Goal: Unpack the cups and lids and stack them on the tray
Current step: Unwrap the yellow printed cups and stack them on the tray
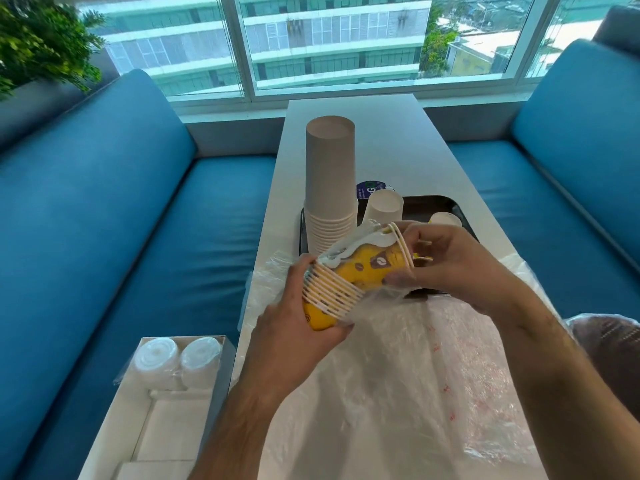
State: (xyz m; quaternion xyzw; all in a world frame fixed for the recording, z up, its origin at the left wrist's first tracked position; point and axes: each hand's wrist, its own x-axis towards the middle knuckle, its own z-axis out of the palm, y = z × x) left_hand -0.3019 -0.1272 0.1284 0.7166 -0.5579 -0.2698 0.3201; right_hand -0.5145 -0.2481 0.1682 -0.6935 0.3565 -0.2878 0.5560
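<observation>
Left hand point(304, 317) clasped yellow cups point(349, 278) | right hand point(450, 261) pinched top rims | tray point(446, 202) just beyond grip | risk: clinging plastic wrap point(398, 358) could drag cups loose

A long white table point(398, 140) ran from the near edge toward the window. A dark tray point(437, 201) sat at mid-length, spanning most of the table's width. A round dark blue label or coaster point(370, 189) lay just beyond the tray's far edge. Crumpled clear plastic wrapping point(408, 382) covered the near end, reaching the tray's near edge and overhanging the left edge.
</observation>
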